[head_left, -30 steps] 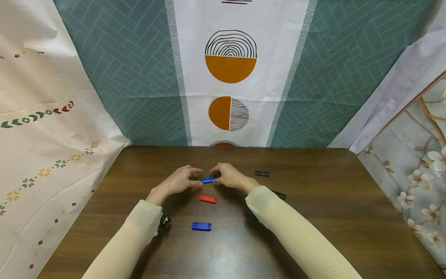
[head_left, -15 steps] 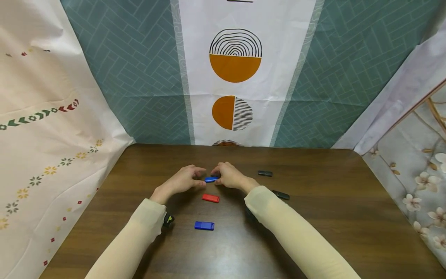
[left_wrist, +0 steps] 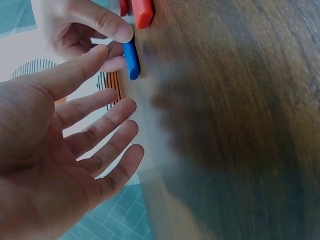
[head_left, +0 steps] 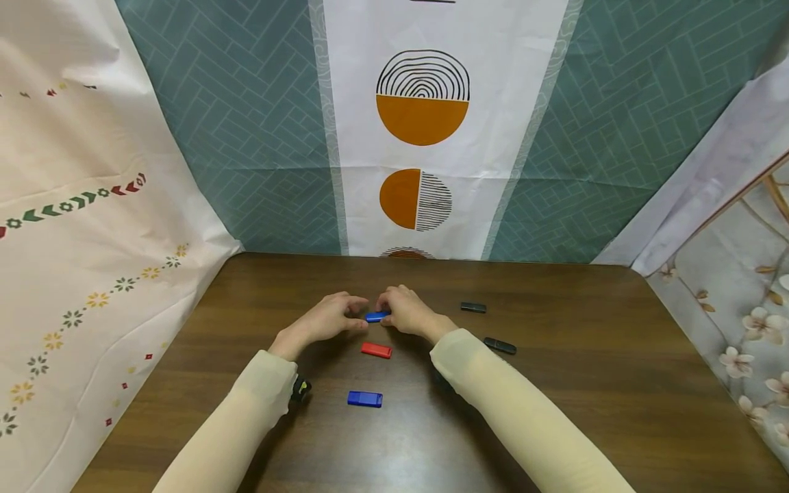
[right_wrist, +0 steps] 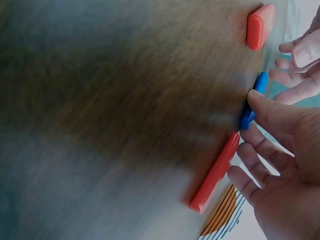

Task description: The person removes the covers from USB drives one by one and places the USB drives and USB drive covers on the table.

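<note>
My right hand [head_left: 407,313] pinches a blue USB stick [head_left: 377,317] low at the tabletop, thumb on one side and fingers on the other, as the left wrist view shows. Facing it, my left hand [head_left: 329,318] has its fingers extended and apart, the fingertips close to the stick's left end and nothing held. Nearer the front lies a red USB stick [head_left: 377,350]. Another red stick [right_wrist: 215,172] lies beside the right fingers in the right wrist view; in the head view that hand hides it.
A darker blue USB stick [head_left: 365,398] lies in front, between the forearms. Two black sticks, one farther back [head_left: 473,307] and one by the right sleeve [head_left: 500,345], lie to the right on the brown wooden table [head_left: 585,383]. Patterned cloths hang behind and at the sides.
The head view has turned slightly left. My right hand has shifted a little left over the table, covering the red stick glimpsed under it before. My left hand stays in place.
</note>
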